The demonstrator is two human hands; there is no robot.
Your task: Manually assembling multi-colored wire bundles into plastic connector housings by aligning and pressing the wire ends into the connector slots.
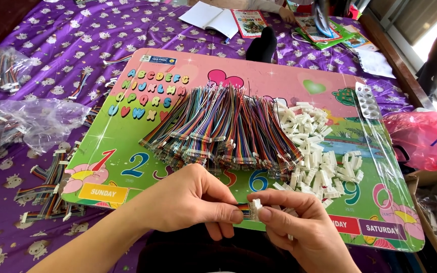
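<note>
So the small white connector housing (255,203) is pinched in the right hand (299,227), and the left hand (193,202) has its fingers closed on the end of a rainbow ribbon cable (244,210), the two meeting right at the near edge of the board. Looks to me like the plugging-in step: cable end going into the housing. I'd guess the next bit needs the pins lined up square with the slot and a firm straight push, since skewed pins probably won't seat. Just beyond the hands is a big fanned pile of multicoloured cables (223,126), and to its right a heap of loose white housings (314,151), all sitting on a pink and green kids' alphabet board (127,167). That board lies on a purple patterned bedsheet (51,45), with finished-looking cables (46,192) off the left edge, clear plastic bags (41,119) further left, and a pink bag (423,139) on the right.
</note>
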